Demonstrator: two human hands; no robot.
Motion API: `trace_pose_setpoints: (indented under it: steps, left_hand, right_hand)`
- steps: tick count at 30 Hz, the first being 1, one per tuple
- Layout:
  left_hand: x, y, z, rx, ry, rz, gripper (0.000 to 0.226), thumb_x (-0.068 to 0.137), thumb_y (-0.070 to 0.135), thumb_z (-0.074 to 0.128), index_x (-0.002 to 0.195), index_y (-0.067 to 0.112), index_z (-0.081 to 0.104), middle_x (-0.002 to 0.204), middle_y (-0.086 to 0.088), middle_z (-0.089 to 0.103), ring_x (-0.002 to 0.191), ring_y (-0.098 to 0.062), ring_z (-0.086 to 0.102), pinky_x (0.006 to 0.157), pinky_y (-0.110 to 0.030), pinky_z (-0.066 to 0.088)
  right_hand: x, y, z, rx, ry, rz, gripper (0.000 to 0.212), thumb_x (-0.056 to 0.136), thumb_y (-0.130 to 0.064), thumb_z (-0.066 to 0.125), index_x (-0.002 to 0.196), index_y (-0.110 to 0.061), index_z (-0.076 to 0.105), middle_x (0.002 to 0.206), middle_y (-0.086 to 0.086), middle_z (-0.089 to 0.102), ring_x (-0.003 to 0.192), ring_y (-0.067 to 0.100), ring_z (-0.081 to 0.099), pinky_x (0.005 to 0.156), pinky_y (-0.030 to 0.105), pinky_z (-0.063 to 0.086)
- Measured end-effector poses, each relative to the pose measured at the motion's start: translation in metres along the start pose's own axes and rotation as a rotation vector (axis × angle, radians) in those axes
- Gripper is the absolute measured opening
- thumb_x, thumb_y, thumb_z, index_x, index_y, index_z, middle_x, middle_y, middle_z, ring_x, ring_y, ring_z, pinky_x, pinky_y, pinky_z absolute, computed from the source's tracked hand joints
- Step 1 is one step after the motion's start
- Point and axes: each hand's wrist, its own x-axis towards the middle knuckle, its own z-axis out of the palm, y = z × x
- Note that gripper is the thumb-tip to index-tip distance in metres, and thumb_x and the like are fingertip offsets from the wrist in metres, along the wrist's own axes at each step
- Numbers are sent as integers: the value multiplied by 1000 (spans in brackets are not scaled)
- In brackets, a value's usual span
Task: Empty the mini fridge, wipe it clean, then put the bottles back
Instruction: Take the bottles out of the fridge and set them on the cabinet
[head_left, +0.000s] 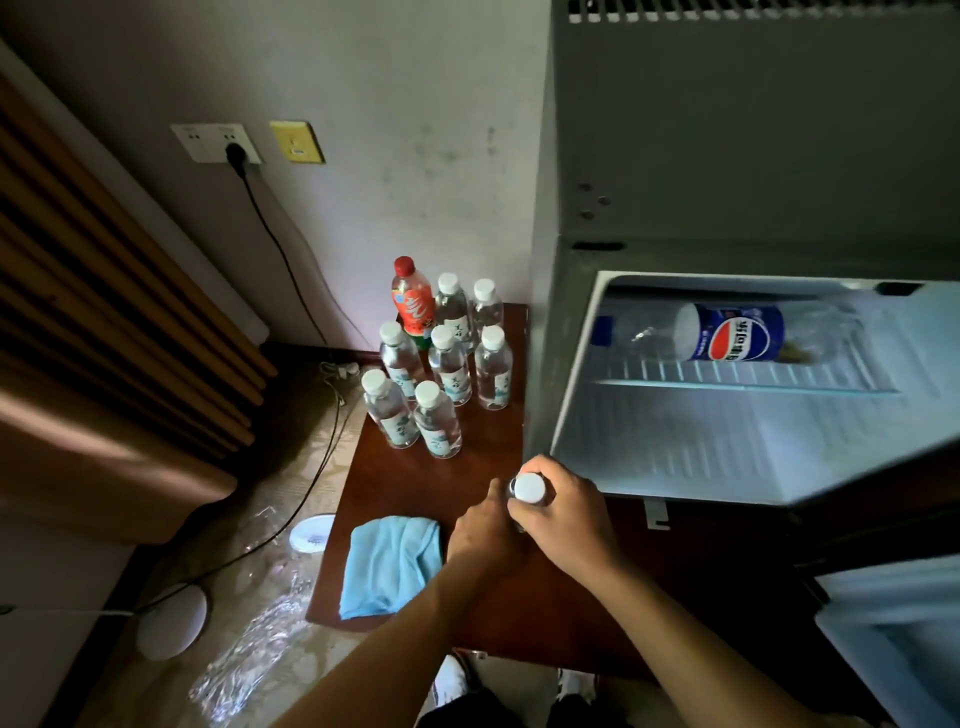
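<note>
A small water bottle with a white cap (529, 486) is upright just in front of the mini fridge (649, 156). My right hand (563, 514) grips it around the neck, and my left hand (485, 527) holds its side from the left. Several more water bottles (436, 415) and a red-capped orange soda bottle (413, 301) stand grouped at the back of the dark wooden table (395, 483). Inside the open fridge a large Pepsi bottle (737, 332) lies on its side on the wire shelf (727, 374). A folded blue cloth (389, 564) lies on the table beside my left hand.
The fridge door (898, 639) hangs open at the lower right. A black power cable (291, 275) runs from the wall socket (215, 143) down across the floor. A wooden slatted cabinet (104, 338) stands on the left. Plastic wrap (249, 660) and a white lid (311, 532) lie on the floor.
</note>
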Motion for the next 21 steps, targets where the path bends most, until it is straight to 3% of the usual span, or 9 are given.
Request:
trace_pose_setpoints:
  steps: [6, 15, 18, 21]
  left_hand:
    - [6, -31, -26, 3, 29, 48, 70, 88, 33, 61, 146, 20, 24, 122, -13, 66, 114, -38, 60, 90, -41, 44]
    - [12, -49, -53, -87, 102, 127, 60, 92, 35, 53, 145, 20, 28, 119, -14, 67, 110, -40, 62, 90, -44, 47]
    - [19, -50, -56, -120, 52, 67, 56, 98, 42, 43, 147, 22, 26, 127, -17, 63, 116, -42, 58, 95, -45, 45]
    - [27, -50, -61, -80, 32, 37, 58, 93, 50, 47, 141, 23, 31, 127, -13, 64, 117, -39, 59, 94, -44, 46]
  right_hand:
    - [6, -28, 32, 8, 37, 17, 20, 72, -29, 71, 84, -29, 55, 75, -14, 64, 72, 4, 62, 65, 32, 53]
    - [24, -55, 56, -22, 100, 10, 18, 76, -27, 70, 84, -27, 54, 76, -14, 63, 73, 1, 60, 63, 25, 50]
    - [34, -60, 59, -32, 122, 36, 16, 77, -27, 70, 85, -24, 57, 76, -12, 64, 72, 4, 60, 64, 28, 50]
    - [43, -62, 63, -58, 138, 71, 16, 78, -26, 71, 87, -23, 59, 78, -11, 65, 75, 9, 61, 68, 30, 52]
